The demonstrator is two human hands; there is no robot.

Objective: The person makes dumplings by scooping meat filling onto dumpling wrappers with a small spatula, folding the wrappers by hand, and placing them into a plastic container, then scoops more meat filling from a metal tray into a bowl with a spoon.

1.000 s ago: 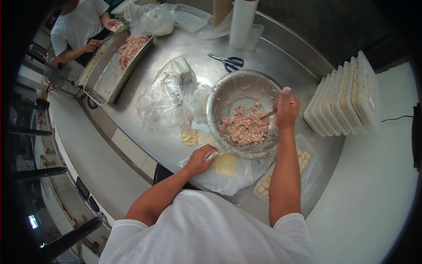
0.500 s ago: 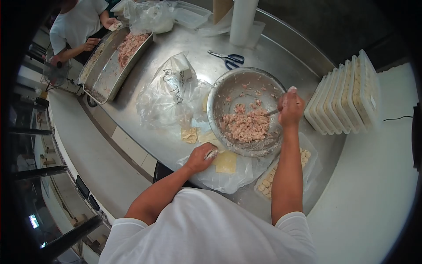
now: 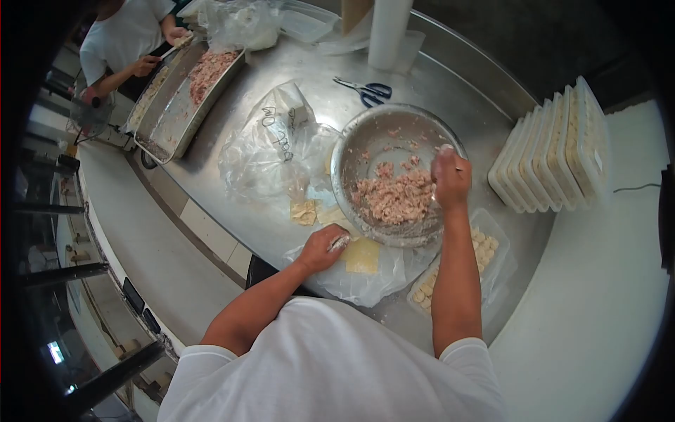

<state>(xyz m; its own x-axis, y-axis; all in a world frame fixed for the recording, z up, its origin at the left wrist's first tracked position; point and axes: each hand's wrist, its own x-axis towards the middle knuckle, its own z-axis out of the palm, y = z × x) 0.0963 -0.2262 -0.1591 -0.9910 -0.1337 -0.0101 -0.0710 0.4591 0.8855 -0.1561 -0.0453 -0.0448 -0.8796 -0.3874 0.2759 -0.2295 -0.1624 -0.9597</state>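
My right hand is closed round a thin metal utensil, mostly hidden by the fingers, over the right side of a large steel bowl. Pinkish minced meat lies heaped in the bowl, with smears up its wall. Just below the bowl, my left hand is curled closed, and something pale shows at its fingers that I cannot make out. Right beside that hand, yellow square dough wrappers rest on a plastic sheet. A folded yellowish wrapper piece lies farther left.
A clear tray of dumplings sits under my right forearm. Stacked tubs stand at the right. Scissors and a marked plastic bag lie beyond. Another person works at a metal meat tray.
My right hand has shifted left and slightly down over the bowl, bringing the utensil to the meat's right edge. My left hand stays put. The other person's tool now shows against their held piece.
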